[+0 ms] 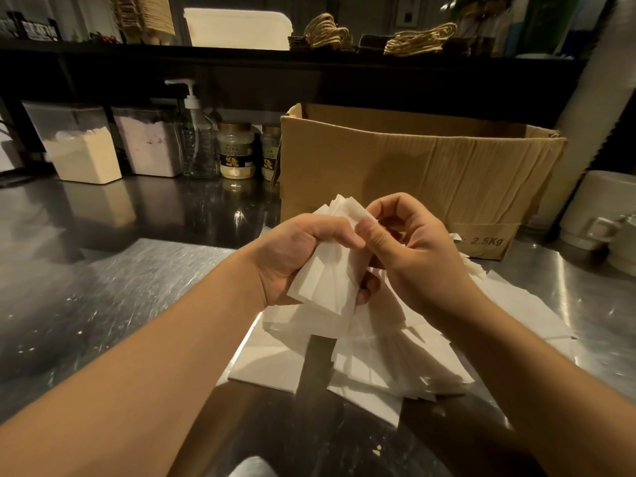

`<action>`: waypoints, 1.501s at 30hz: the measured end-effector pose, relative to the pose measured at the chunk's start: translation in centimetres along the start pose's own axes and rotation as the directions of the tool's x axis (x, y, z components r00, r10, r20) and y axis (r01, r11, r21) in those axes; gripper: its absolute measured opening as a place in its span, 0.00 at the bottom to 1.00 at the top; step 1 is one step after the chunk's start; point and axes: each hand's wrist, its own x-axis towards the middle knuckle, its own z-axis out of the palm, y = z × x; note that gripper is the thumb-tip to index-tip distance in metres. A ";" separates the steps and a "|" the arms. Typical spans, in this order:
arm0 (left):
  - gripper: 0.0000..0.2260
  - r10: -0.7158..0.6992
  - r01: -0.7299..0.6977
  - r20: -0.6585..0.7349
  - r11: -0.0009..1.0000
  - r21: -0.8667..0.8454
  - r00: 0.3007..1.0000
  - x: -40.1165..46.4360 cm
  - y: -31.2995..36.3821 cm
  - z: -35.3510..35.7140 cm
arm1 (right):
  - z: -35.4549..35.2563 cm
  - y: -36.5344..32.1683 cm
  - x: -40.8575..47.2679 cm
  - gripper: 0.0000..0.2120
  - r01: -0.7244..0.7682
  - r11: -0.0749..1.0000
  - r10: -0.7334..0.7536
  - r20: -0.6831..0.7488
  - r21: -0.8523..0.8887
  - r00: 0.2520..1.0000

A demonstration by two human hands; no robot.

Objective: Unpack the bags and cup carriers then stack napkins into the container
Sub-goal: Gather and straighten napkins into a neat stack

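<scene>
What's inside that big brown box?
The cardboard box is open on top, but its front wall hides the inside. Nothing shows above the rim, so its contents can't be seen.

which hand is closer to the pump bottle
Left. The left hand grips the napkin bundle nearer the pump bottle, which stands far left on the counter. The right hand is further right, before the cardboard box.

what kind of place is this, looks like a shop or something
Most likely the prep counter of a cafe or drinks shop. A steel counter holds a syrup pump bottle and tubs of powder, with stacked paper cups at the right. Both hands sort napkins.
</scene>
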 end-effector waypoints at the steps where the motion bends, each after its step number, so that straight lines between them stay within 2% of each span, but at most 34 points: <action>1: 0.25 0.002 -0.002 0.004 1.000 -0.001 1.000 0.0 0.0 0.0 | 0.0 0.0 0.0 0.05 0.006 1.000 -0.006 -0.013 0.000 1.000; 3: 0.23 -0.002 0.002 0.028 1.000 -0.019 1.000 0.0 0.0 0.0 | -0.1 0.0 0.0 0.04 0.026 1.000 -0.026 -0.040 -0.003 0.999; 8: 0.19 0.003 0.000 0.074 0.999 -0.038 0.997 -0.2 0.1 0.1 | 0.1 0.0 -0.2 0.09 0.086 0.986 -0.093 -0.038 -0.142 0.995; 13: 0.19 0.014 -0.013 0.017 0.998 -0.064 1.000 0.3 0.0 -0.1 | -0.2 0.2 -0.2 0.17 0.094 0.989 -0.092 0.022 -0.117 0.996; 14: 0.19 0.022 -0.021 0.010 0.996 -0.087 1.000 0.4 0.0 -0.1 | -0.4 0.2 -0.3 0.21 0.111 0.986 -0.102 0.075 -0.123 0.992; 16: 0.19 0.030 -0.020 0.046 0.978 -0.209 0.998 0.6 0.0 -0.1 | -0.8 0.0 -0.6 0.35 0.136 0.975 -0.099 0.211 -0.173 0.973; 18: 0.18 0.049 -0.029 0.062 0.957 -0.290 0.997 0.8 -0.1 -0.1 | -0.6 -0.2 -0.8 0.47 0.156 0.946 -0.066 0.300 -0.286 0.951; 20: 0.18 0.039 -0.018 0.065 0.956 -0.292 0.997 0.8 -0.2 -0.1 | -0.2 -0.1 -0.8 0.51 0.190 0.892 -0.051 0.327 -0.410 0.944; 22: 0.17 0.024 -0.007 0.053 0.957 -0.291 0.998 0.7 -0.1 0.0 | 0.1 0.1 -0.7 0.52 0.202 0.864 -0.047 0.324 -0.462 0.945; 27: 0.19 0.019 -0.025 -0.025 0.961 -0.274 1.000 0.7 -0.2 0.1 | 0.0 0.3 -0.6 0.49 0.288 0.838 -0.155 0.304 -0.464 0.940; 31: 0.18 0.029 -0.048 -0.059 0.934 -0.355 0.998 0.8 0.0 -0.2 | 0.1 0.5 -0.7 0.32 0.364 0.771 -0.299 0.208 -0.523 0.931; 34: 0.16 0.022 -0.051 -0.085 0.933 -0.355 0.996 0.6 0.2 -0.3 | 0.2 0.6 -0.6 0.18 0.382 0.717 -0.308 0.226 -0.583 0.924; 37: 0.17 0.016 -0.061 -0.147 0.949 -0.308 0.989 0.3 0.5 -0.2 | 0.5 0.6 -0.9 0.18 0.378 0.731 -0.305 0.223 -0.568 0.926; 40: 0.15 0.010 -0.073 -0.184 0.938 -0.339 0.983 0.3 0.8 -0.5 | 1.2 0.1 -1.2 0.18 0.404 0.755 -0.373 0.169 -0.516 0.912; 43: 0.24 0.017 -0.087 -0.151 0.877 -0.473 0.988 0.3 1.0 -1.1 | 1.1 -0.4 -1.7 0.15 0.479 0.717 -0.385 0.285 -0.507 0.878; 45: 0.23 0.035 -0.104 -0.142 0.852 -0.513 0.989 0.2 1.2 -1.3 | 1.0 -0.7 -2.0 0.13 0.520 0.673 -0.334 0.412 -0.526 0.848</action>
